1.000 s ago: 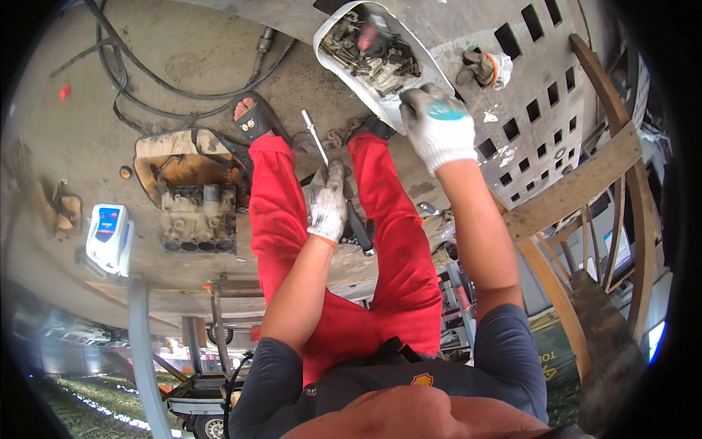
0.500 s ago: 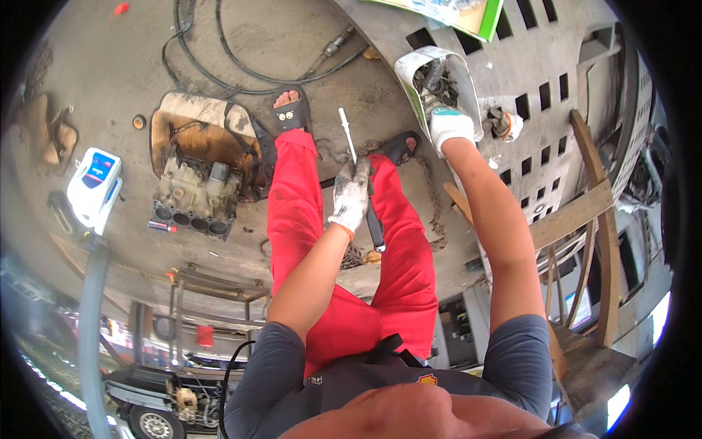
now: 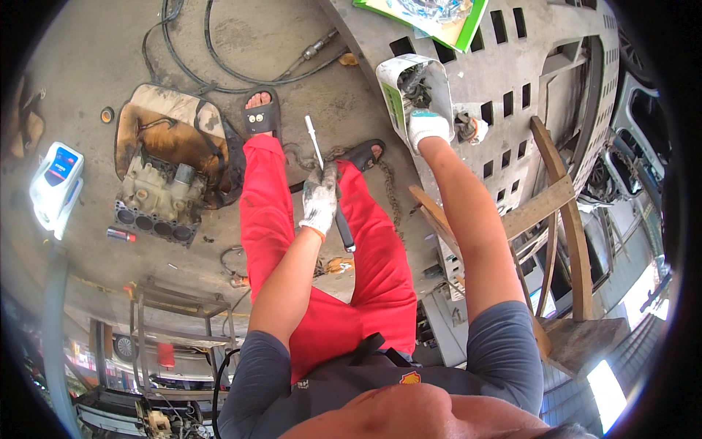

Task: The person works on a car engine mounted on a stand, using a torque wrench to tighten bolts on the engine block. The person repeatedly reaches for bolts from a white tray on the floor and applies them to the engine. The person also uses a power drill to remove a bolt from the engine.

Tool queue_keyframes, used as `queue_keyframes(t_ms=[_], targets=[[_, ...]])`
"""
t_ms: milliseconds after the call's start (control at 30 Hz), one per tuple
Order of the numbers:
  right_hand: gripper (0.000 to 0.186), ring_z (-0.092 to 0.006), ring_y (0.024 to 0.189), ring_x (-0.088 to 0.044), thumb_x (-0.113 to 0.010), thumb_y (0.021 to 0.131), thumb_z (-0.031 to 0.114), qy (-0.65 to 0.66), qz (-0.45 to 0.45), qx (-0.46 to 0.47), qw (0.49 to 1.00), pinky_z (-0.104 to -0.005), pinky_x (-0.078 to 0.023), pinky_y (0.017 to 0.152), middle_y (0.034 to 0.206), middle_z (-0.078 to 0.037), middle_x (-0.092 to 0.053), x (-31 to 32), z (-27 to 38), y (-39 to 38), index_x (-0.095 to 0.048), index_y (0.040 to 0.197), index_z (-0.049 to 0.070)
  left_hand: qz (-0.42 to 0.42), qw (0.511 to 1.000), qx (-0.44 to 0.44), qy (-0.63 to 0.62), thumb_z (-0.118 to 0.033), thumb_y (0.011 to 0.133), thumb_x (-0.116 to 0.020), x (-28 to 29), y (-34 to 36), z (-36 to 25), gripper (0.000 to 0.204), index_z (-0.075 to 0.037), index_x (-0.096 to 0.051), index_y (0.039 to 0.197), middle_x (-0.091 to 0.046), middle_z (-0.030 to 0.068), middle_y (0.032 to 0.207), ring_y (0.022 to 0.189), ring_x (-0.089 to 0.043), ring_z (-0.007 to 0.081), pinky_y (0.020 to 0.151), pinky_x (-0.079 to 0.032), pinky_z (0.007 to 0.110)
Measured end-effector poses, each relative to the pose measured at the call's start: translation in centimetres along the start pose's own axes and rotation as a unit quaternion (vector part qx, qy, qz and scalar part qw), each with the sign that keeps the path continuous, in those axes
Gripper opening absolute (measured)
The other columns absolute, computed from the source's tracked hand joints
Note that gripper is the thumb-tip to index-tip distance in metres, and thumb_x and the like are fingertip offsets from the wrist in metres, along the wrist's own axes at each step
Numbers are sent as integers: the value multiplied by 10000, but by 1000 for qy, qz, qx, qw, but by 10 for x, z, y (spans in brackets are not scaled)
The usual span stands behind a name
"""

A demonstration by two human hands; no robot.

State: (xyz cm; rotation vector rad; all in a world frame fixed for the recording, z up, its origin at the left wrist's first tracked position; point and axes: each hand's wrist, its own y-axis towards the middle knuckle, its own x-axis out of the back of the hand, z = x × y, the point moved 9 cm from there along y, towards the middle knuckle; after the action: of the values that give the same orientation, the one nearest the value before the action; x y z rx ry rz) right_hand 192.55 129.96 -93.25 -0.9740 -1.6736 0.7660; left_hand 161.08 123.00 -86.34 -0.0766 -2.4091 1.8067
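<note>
My left hand [image 3: 319, 195], in a dirty white glove, is closed on a silver extension bar [image 3: 314, 139] and a black-handled tool [image 3: 344, 233] between my red-trousered legs. My right hand [image 3: 428, 129], in a white glove with a teal patch, reaches into the near end of a white, cut-open plastic container [image 3: 443, 79] holding metal parts [image 3: 415, 88]. My right fingers are hidden there. Beside that hand, a crumpled dirty glove [image 3: 474, 130] lies on the perforated metal surface [image 3: 504, 73].
An engine block [image 3: 159, 205] sits by a stained seat cushion [image 3: 161, 121] at left, near a white jug [image 3: 57, 186] and small spray can [image 3: 120, 234]. Looped hoses [image 3: 241, 88] and a chain [image 3: 392, 201] lie on the floor. A wooden frame [image 3: 537, 205] is right, a green-edged package [image 3: 468, 29] at top.
Compared with a second ago, my right hand has moved from the container's rim down into it. The view has shifted, bringing the green-edged package in. My left hand still grips the tools.
</note>
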Motion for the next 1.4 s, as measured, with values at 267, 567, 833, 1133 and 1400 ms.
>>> queue_keyframes(t_ms=[267,567,833,1133,1400], targets=[[453,-387,1110,-689,-704,893,410,284,-55,41,956,-425,-547,953,1168,-216,-728,69,-19,-71,-721,1136,28,84,996,-31,2,-436,1041,-567,-3,-9,-6,415,-43,-694,1068,-605,34,724,632,-537,141,590,-432,328],[214,-322,1001,-692,-830,818,83,449,-266,358,775,-400,-562,827,1133,-154,-705,311,77,-345,-699,983,50,268,953,-80,-115,-385,1047,-605,63,-194,-155,341,-73,-670,1170,-559,-46,746,638,-483,68,542,-381,254],[484,-344,1209,-637,-786,862,98,423,-160,458,765,-436,-514,1037,1348,-182,-630,377,163,-472,-622,1314,44,117,943,-294,-102,-397,1055,-566,189,-336,-217,325,-88,-666,1033,-517,-26,684,603,-476,92,529,-365,311],[639,-159,1031,-630,-676,975,76,392,125,530,742,-315,-541,921,1199,-100,-658,368,236,-630,-371,1526,-31,-375,810,-370,-256,-373,1006,-624,333,-528,-185,370,-44,-681,1165,-693,64,938,887,-672,144,739,-544,329],[596,-263,1249,-626,-675,931,30,98,72,698,706,-376,-486,1074,1356,-214,-638,358,232,-699,-461,1481,-51,-293,368,-364,-804,-273,984,-700,323,-576,-38,252,-89,-665,1153,-676,12,924,803,-638,134,708,-546,296]])
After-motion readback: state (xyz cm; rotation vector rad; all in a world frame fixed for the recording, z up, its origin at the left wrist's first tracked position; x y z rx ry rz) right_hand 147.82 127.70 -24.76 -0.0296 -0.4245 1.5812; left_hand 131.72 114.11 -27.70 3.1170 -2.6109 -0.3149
